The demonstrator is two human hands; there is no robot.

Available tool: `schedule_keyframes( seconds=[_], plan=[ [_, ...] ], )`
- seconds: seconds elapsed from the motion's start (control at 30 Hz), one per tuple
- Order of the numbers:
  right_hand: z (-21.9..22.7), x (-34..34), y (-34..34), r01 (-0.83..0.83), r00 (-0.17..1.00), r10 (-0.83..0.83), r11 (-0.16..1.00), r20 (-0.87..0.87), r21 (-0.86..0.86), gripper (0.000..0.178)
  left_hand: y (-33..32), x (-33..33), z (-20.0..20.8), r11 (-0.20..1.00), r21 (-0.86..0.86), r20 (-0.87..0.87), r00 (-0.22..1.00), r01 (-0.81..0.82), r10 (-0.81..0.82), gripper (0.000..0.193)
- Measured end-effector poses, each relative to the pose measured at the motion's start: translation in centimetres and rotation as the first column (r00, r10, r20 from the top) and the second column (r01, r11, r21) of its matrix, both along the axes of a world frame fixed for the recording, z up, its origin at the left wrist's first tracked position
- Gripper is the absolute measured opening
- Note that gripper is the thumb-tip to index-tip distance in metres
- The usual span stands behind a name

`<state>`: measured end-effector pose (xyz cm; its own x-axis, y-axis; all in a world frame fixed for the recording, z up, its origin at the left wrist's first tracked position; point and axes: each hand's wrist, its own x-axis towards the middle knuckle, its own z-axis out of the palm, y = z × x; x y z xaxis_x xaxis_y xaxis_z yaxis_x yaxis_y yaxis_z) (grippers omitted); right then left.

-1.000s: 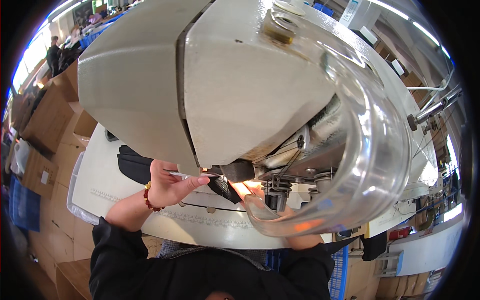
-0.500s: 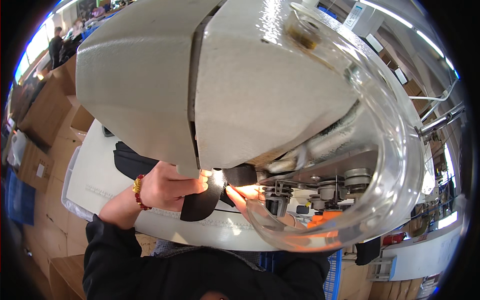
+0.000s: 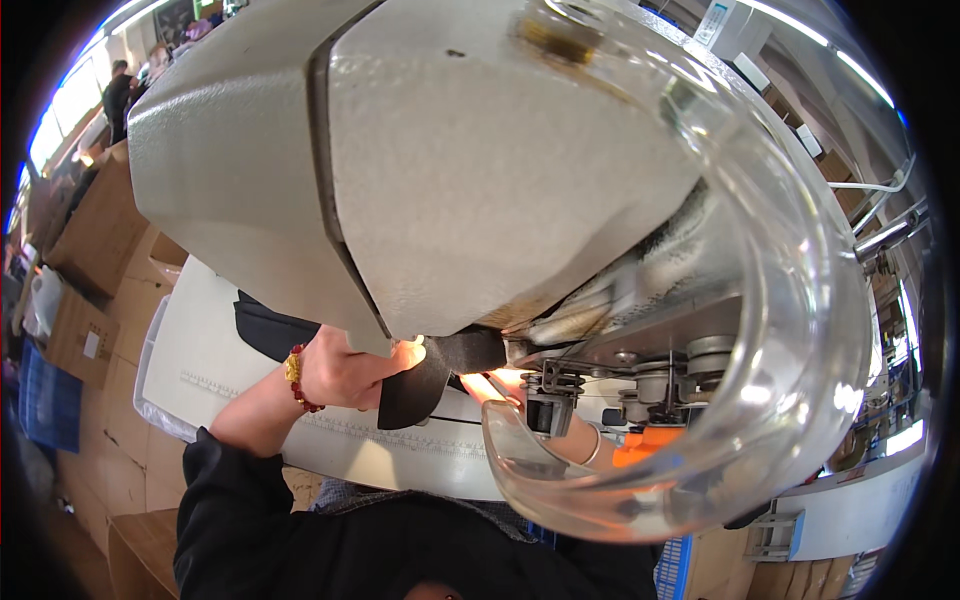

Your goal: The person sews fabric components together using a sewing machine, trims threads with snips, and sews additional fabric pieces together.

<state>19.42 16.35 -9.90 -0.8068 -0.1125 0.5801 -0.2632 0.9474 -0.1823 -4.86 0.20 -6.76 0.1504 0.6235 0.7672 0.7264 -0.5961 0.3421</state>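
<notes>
A curved black fabric piece (image 3: 415, 390) lies under the head of a pale grey sewing machine (image 3: 500, 180). My left hand (image 3: 345, 372), with a red and gold beaded bracelet at the wrist, is closed on the piece's left side, thumb and fingers pressed together. My right hand (image 3: 490, 386) is at the right edge of the fabric, close to the machine's sewing area. Its visible fingers are stretched out and brightly lit. Metal parts and the clear curved guard (image 3: 800, 350) cover much of that hand. A band shows on the right wrist.
More black fabric (image 3: 268, 328) lies on the white table (image 3: 215, 365), left of the machine. A ruler scale (image 3: 370, 432) runs along the table's near side. Metal thread-tension discs (image 3: 705, 360) and an orange part (image 3: 645, 445) sit at the right. Cardboard boxes (image 3: 95, 225) stand at far left.
The view has shifted, so the machine head sits further left. My left hand and the fabric's near end appear slightly higher. More of my right wrist shows below the metal parts.
</notes>
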Motion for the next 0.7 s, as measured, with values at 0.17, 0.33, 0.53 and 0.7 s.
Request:
schedule_keyframes(
  seconds=[0.17, 0.33, 0.53, 0.7],
  plan=[
    [1.2, 0.5, -1.1, 0.070, 0.996, -0.077, 0.985, 0.034, 0.157, 0.036, 0.1, 0.4, 2.3, 0.988, 0.137, -0.143, 0.985, -0.077, 0.096, 0.020],
    [1.6, -1.3, -2.0, 0.043, 0.985, 0.074, 0.771, 0.157, -0.635, 0.035, 0.2, -0.6, 0.2, 0.999, 0.006, -0.075, 0.996, -0.047, 0.048, 0.032],
    [-1.5, -0.6, -1.7, 0.062, 0.951, 0.308, -0.173, 0.006, -0.983, 0.027, 0.2, -0.7, -0.2, 0.991, -0.124, -0.008, 0.998, -0.055, 0.055, 0.039],
    [-5.0, 2.6, -2.0, 0.154, 0.919, 0.320, -0.829, -0.230, -0.538, 0.025, -0.2, 0.1, 3.4, 0.989, 0.061, -0.305, 0.941, -0.136, 0.149, 0.038]
  ],
)
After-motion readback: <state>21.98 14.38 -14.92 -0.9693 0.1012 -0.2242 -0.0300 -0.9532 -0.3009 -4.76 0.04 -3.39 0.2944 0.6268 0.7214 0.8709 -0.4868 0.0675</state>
